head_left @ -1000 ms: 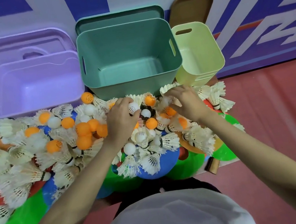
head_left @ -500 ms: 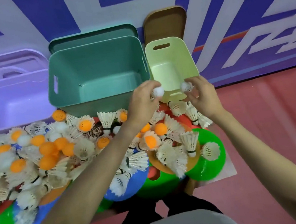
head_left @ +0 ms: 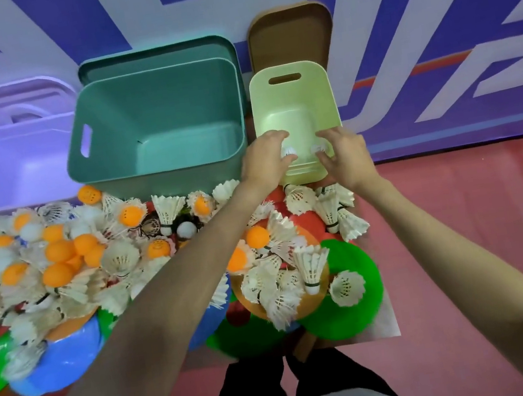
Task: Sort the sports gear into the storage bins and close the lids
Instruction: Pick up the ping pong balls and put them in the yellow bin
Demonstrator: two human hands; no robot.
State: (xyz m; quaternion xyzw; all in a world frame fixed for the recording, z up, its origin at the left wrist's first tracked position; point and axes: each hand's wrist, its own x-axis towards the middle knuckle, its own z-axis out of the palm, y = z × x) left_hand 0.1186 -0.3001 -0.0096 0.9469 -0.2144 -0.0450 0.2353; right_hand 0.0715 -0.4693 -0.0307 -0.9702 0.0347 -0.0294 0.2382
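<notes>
A white ball [head_left: 289,152] is pinched in the left hand [head_left: 266,159] and another white ball [head_left: 317,148] in the right hand [head_left: 345,154], each grip clamped on its ball. Both are held over the near rim of the small yellow-green bin [head_left: 293,101], far right on the tabletop, probably so they drop inside. Its brown lid [head_left: 290,37] is propped behind, keeping the opening free.
</notes>
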